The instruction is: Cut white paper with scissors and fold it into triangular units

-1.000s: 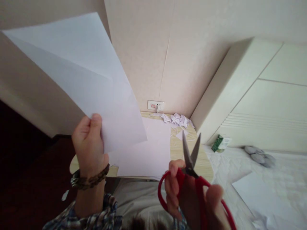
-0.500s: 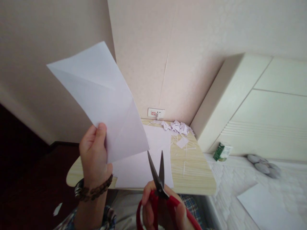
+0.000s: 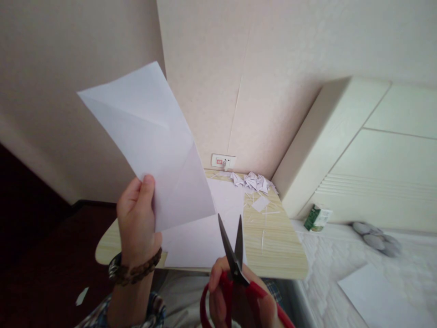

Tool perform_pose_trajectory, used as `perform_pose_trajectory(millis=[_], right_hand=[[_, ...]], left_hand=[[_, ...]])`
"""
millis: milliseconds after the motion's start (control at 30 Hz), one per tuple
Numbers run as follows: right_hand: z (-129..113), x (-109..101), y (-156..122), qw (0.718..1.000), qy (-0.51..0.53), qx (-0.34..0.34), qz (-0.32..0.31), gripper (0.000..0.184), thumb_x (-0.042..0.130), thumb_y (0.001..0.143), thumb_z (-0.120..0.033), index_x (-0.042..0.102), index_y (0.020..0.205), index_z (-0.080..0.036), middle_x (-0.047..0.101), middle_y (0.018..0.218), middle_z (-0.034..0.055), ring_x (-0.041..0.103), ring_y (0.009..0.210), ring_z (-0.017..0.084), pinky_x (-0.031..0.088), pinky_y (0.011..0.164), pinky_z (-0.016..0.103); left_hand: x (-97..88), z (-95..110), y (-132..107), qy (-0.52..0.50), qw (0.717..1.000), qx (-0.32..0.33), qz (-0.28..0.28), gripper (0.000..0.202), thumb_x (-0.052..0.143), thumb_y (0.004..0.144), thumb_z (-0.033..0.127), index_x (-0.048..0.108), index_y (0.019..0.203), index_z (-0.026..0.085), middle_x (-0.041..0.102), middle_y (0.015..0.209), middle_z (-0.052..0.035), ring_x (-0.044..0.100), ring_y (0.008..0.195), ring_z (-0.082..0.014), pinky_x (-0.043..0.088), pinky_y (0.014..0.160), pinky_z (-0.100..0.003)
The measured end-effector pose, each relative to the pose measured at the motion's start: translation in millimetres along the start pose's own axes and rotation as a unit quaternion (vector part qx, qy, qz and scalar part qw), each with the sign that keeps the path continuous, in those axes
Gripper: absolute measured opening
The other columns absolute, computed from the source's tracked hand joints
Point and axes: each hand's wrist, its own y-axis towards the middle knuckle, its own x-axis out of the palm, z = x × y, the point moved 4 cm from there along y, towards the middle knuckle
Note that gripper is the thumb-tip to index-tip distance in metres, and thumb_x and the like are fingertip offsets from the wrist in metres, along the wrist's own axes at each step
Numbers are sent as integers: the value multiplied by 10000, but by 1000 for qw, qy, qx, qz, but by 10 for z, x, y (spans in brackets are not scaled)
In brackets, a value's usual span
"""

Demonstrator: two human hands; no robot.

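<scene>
My left hand (image 3: 138,218) grips a creased white sheet of paper (image 3: 153,141) by its lower left edge, thumb on the near face. The sheet is raised above the table and tilted, with fold lines running across it. In my right hand (image 3: 221,278) is a pair of scissors (image 3: 235,269) with red handles, its dark blades parted and pointing up. The blade tips are just right of the sheet's lower right corner, apart from it. Beneath, a larger white sheet (image 3: 201,248) lies flat on the table.
The pale wooden table (image 3: 283,246) bears thin paper strips, a small paper rectangle (image 3: 260,203) and a pile of folded paper pieces (image 3: 252,181) by the wall. A socket (image 3: 223,161) sits above. On the bed at right are a green-white box (image 3: 317,217), grey rounded objects (image 3: 375,238) and paper (image 3: 378,291).
My right hand has moved a little to the right with the scissors, its blades still parted. The sheet in my left hand has shifted slightly right in view.
</scene>
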Motion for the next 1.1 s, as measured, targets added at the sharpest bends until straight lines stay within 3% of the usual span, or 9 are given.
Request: perform_pose_trajectory(millis=[100,233,433,633,867,1100], right_hand=[[-20,-34,-13,1000,-8,-24,18,720,558,685,-879,649,943,-214,484,678,-11,360,542,111,281,466,240],[-15,-95,-35,998,-23,-32,51,701,542,726,-858,640,996,-218,456,668,-24,349,522,114,263,492,264],[-17,-34,-16,999,-30,-21,39,726,529,695,-887,665,958,-225,465,664,1,338,549,130,240,467,256],[-29,-6,-11,999,-23,-13,43,707,558,684,-878,668,930,-225,467,682,1,323,546,124,244,472,255],[-28,1,-39,1000,-12,8,28,689,557,712,-857,658,996,-237,582,702,32,481,530,146,299,469,257],[3,-24,-11,999,-33,-13,32,693,511,732,-865,657,974,-232,542,637,6,346,465,106,323,444,259]], left_hand=[[-4,-2,2,6,1000,0,-9,246,781,652,364,594,618,208,527,535,87,506,526,-100,404,461,-171],[-9,-4,1,10,1000,-1,-24,261,794,667,371,589,634,212,516,519,89,526,534,-115,426,475,-184],[6,11,-13,13,999,-6,-42,252,792,678,367,598,631,212,575,545,68,585,583,-143,477,526,-213],[-5,10,-16,15,999,-11,-44,232,775,682,354,597,635,214,568,550,74,550,547,-125,478,522,-206],[-10,26,-16,25,998,-15,-51,274,798,655,368,569,615,221,548,522,69,581,558,-145,462,482,-206],[-24,16,0,43,997,-11,-56,279,795,667,395,585,621,219,568,540,62,567,565,-142,463,492,-206]])
